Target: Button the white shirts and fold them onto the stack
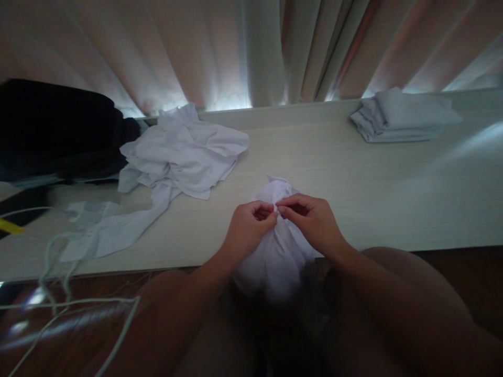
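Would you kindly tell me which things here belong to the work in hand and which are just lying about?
In hand: white garment, pinched by left hand and right hand.

Lying about: crumpled white clothes, folded stack, dark bag, white cables, curtain, table.

Crumpled pile (pixel 184 157) left on table (pixel 353 209), folded stack (pixel 401 115) far right

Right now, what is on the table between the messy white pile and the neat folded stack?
In the head view, only bare table lies between the messy pile and the folded stack.
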Available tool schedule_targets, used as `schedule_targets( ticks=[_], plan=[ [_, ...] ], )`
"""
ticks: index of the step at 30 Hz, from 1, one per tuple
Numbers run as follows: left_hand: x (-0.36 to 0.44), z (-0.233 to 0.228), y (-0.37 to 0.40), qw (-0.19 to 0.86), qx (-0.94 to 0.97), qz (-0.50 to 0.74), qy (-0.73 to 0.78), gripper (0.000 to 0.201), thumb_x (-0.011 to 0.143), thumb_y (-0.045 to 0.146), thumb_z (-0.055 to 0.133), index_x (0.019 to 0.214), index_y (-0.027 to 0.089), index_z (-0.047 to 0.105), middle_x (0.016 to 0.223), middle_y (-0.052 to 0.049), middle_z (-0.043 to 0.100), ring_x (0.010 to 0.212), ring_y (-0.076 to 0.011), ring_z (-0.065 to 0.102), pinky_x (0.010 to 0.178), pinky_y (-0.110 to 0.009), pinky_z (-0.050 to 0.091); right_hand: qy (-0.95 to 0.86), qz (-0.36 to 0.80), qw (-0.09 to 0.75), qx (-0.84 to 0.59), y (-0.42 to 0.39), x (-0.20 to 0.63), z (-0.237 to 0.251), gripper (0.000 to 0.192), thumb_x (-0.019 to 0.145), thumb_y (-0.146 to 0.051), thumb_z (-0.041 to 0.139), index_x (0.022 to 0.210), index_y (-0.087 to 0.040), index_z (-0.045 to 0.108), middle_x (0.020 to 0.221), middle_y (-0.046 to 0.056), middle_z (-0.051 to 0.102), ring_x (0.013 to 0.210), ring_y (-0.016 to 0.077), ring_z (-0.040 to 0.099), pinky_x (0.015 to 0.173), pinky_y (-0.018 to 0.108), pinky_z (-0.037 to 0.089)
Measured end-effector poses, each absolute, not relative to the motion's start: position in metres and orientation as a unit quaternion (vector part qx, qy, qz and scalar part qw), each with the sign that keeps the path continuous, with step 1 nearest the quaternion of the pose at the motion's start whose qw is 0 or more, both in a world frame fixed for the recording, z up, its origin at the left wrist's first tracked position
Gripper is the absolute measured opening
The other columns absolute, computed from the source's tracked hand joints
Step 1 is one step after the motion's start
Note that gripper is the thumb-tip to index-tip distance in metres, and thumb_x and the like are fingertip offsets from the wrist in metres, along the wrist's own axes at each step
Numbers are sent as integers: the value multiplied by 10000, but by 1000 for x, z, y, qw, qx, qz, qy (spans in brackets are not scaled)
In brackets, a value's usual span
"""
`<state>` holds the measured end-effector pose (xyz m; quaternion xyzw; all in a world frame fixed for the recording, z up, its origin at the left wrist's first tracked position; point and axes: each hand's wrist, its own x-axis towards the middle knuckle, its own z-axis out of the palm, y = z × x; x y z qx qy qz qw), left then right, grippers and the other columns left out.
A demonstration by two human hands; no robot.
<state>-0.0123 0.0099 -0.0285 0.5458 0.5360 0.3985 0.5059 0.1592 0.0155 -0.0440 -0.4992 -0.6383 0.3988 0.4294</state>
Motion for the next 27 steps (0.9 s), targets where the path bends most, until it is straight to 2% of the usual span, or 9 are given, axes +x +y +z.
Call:
schedule_targets(
  ticks=[8,20,27],
  plan=[
    [-12,-30,9,464,584,388,541,56,716,178,679,760,163,709,700,-23,672,653,-159,585,633,-270,424,-634,416,426,-494,17,159,-45,105,816,-255,711,902,-217,757,885,25,750,815,184,697,769,319,542],
    [-12,-33,8,391,670,365,516,49,764,166,606,739,174,647,675,18,610,644,-126,539,621,-239,384,-636,464,394,-475,21,168,-39,101,801,-268,724,870,-198,749,832,23,739,772,171,673,734,292,518],
    [-11,-36,9,397,668,366,511,90,766,184,599,682,183,567,638,45,543,617,-112,496,583,-226,368,-624,508,383,-454,23,171,-39,117,789,-281,742,855,-184,738,812,31,719,749,165,645,715,291,505]
  ],
)
